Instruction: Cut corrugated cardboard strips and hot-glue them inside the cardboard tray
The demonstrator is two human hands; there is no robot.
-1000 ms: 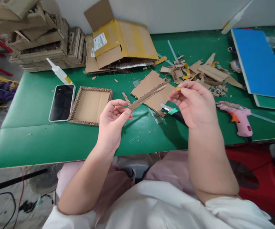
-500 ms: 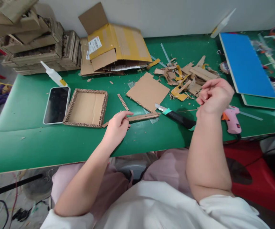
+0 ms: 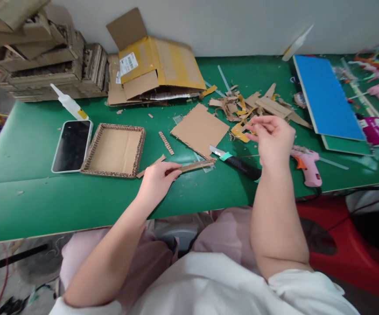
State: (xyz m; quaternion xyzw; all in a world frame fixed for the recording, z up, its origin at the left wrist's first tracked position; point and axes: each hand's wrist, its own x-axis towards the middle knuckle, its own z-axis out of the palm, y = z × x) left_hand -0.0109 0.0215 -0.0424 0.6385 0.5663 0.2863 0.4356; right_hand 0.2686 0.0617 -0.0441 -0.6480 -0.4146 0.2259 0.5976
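The table [image 3: 110,197] is green, the board [image 3: 329,98] blue, the glue gun [image 3: 311,168] pink.

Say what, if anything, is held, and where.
The left hand pinches a cardboard strip near its left end; whether the right hand holds anything cannot be told.

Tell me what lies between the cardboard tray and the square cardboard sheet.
A short ridged strip does, in the head view; another strip lies nearer the left hand.

The green counter [image 3: 110,203] is occupied around the shallow cardboard tray [image 3: 115,151]: a phone [image 3: 72,146] is laid left of it, a yellow-taped box [image 3: 176,65] behind, a knife [image 3: 238,165] and pink glue gun [image 3: 308,166] to its right.
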